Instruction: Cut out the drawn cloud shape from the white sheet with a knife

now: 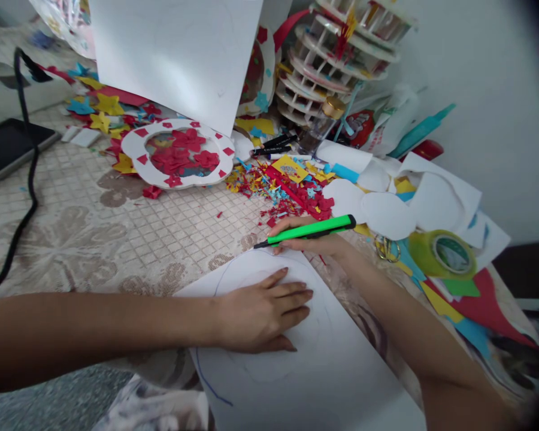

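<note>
My left hand lies flat on a white sheet, fingers spread and stretched towards the right. Curved pencil and blue pen outlines show on the sheet around it, partly covered by the hand. At the sheet's far edge, my right hand is closed around a green utility knife. The knife's dark tip points left and meets the top of the drawn curve; I cannot tell whether it is pressed in. Its rear end sticks up to the right, past the knuckles.
A white scalloped frame with red paper flowers lies beyond the sheet. Paper scraps spread behind my right hand. Clear tape and paper pieces are at right, a tiered craft stack behind. A black cable crosses a phone.
</note>
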Action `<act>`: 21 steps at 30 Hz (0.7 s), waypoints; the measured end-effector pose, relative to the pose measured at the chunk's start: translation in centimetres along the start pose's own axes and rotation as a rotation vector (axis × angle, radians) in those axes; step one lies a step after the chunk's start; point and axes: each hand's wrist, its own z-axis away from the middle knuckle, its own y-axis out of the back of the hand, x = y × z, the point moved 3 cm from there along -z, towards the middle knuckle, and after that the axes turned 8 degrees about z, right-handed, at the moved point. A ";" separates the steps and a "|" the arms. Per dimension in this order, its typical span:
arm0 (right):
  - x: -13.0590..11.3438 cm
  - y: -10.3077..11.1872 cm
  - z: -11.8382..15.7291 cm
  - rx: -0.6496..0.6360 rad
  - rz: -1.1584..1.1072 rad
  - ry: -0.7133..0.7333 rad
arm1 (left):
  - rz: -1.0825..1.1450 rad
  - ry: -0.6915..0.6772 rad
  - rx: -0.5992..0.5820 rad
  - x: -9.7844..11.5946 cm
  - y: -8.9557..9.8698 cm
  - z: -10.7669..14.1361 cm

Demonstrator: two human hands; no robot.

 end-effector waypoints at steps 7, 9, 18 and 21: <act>-0.2 -0.7 1.1 0.072 -0.054 -0.043 | 0.015 0.004 0.018 -0.1 -0.1 0.1; -0.5 -0.9 1.4 0.102 -0.051 -0.063 | 0.021 0.009 0.016 -0.1 -0.1 0.1; -0.3 -1.3 2.6 0.139 -0.003 -0.065 | 0.029 0.022 -0.020 0.0 0.1 0.0; -0.1 -1.5 2.8 0.168 0.002 -0.069 | 0.033 0.021 -0.005 0.0 0.1 0.0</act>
